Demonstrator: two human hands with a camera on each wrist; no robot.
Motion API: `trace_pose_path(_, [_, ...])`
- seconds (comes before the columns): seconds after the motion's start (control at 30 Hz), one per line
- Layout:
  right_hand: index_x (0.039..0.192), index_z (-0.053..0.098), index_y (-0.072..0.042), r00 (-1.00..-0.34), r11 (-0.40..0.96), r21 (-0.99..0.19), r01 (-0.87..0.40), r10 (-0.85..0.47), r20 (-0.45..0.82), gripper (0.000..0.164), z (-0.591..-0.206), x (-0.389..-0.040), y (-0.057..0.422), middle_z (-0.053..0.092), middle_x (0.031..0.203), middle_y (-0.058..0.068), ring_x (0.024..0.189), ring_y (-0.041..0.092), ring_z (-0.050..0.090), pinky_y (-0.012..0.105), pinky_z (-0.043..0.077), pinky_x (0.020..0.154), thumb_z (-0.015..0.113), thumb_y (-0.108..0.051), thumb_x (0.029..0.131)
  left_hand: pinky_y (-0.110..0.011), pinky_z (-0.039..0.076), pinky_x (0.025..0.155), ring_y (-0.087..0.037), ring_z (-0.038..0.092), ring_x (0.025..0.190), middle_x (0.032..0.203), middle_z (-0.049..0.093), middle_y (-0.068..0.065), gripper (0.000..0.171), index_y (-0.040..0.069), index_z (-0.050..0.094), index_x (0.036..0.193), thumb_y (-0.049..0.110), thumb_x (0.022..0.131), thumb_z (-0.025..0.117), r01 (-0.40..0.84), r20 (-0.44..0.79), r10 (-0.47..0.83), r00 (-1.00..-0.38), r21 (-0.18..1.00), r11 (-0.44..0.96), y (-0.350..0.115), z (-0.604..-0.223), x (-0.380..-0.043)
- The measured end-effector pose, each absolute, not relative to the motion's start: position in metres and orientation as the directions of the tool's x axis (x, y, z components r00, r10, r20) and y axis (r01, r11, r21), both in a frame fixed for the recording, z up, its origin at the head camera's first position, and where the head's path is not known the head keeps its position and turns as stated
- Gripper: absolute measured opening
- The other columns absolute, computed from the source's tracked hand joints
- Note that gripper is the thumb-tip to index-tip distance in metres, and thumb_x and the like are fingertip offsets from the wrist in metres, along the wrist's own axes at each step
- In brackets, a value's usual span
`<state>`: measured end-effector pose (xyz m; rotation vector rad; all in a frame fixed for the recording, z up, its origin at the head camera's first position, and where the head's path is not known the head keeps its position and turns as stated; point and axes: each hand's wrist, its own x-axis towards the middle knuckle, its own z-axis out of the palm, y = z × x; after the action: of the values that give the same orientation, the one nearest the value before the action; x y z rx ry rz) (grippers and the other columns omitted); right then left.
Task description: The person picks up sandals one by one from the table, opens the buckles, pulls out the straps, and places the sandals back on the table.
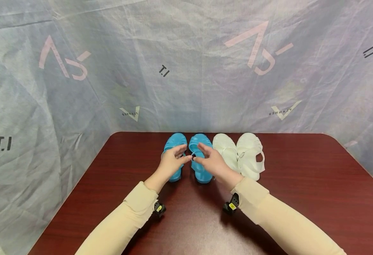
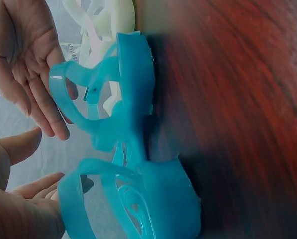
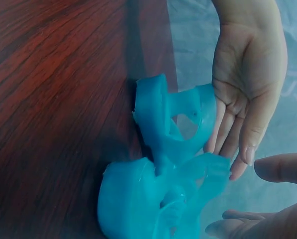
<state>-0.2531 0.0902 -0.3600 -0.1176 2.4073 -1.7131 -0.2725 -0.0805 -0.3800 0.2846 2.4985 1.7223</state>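
Note:
Two blue jelly sandals stand side by side at the back of the table, toes toward the curtain: a left one (image 1: 176, 140) and a right one (image 1: 203, 173). My left hand (image 1: 171, 159) is over the left blue sandal, its fingers extended and its palm turned inward. Over the right blue sandal hovers my right hand (image 1: 212, 161), palm facing the other hand, thumb tips near each other. Nothing is between the palms. In the left wrist view, the fingers of the right hand (image 2: 31, 55) are straight beside the ankle strap of a blue sandal (image 2: 136, 74).
Right of the blue pair stand two white sandals, one (image 1: 223, 141) next to the blue and another (image 1: 248, 143) beyond it. They rest on a dark red wooden table (image 1: 301, 184). A grey printed curtain (image 1: 186, 88) hangs behind its far edge and along the sides.

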Motion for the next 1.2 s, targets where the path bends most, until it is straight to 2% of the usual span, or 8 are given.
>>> trace_pose_path(0.23, [0.155,0.022,-0.007,-0.988,0.344,-0.937,0.058,-0.114,-0.103,0.067,-0.367,-0.250,0.097,0.027,0.159,0.012,0.147,0.033,0.022,0.048,0.027,0.117,0.056,-0.015,0.097,-0.038,0.045,0.105,-0.030,0.048,0.134,0.144,0.049,-0.017,0.056,0.002,0.046,0.142,0.017,0.093,0.066,0.142,0.068,0.219,-0.973,0.929,0.342,-0.072,-0.381,-0.271])
trace_pose_path(0.4, [0.155,0.017,-0.007,-0.989,0.328,-0.942,0.076,-0.095,-0.113,0.069,-0.374,-0.250,0.100,0.024,0.160,0.013,0.147,0.033,0.020,0.048,0.025,0.117,0.055,-0.015,0.098,-0.038,0.045,0.104,-0.029,0.048,0.133,0.144,0.049,-0.017,0.058,0.001,0.044,0.143,0.018,0.093,0.066,0.130,0.053,0.227,-0.972,0.931,0.341,-0.064,-0.379,-0.267])
trace_pose_path(0.6, [0.155,0.014,-0.006,-0.990,0.315,-0.946,0.082,-0.083,-0.113,0.070,-0.378,-0.251,0.100,0.021,0.161,0.012,0.148,0.031,0.017,0.048,0.024,0.118,0.054,-0.013,0.098,-0.041,0.044,0.105,-0.031,0.045,0.136,0.148,0.044,-0.019,0.063,-0.002,0.038,0.146,0.020,0.094,0.065,0.122,0.030,0.243,-0.970,0.920,0.372,-0.056,-0.379,-0.265])
trace_pose_path(0.83, [0.155,0.013,-0.002,-0.988,0.332,-0.936,0.115,-0.058,-0.142,0.072,-0.385,-0.250,0.101,0.019,0.161,0.015,0.149,0.031,0.015,0.048,0.022,0.118,0.055,-0.015,0.098,-0.044,0.043,0.106,-0.034,0.043,0.136,0.148,0.042,-0.021,0.064,-0.006,0.039,0.144,0.020,0.093,0.067,0.130,0.034,0.224,-0.974,0.893,0.432,-0.053,-0.386,-0.265])
trace_pose_path(1.2, [0.153,0.014,0.002,-0.986,0.326,-0.932,0.158,0.000,-0.167,0.070,-0.397,-0.252,0.100,0.018,0.160,0.019,0.148,0.033,0.015,0.048,0.020,0.119,0.054,-0.012,0.097,-0.045,0.041,0.107,-0.037,0.039,0.138,0.150,0.037,-0.024,0.064,-0.008,0.033,0.146,0.016,0.095,0.064,0.077,-0.019,0.222,-0.975,0.906,0.416,-0.050,-0.396,-0.264])
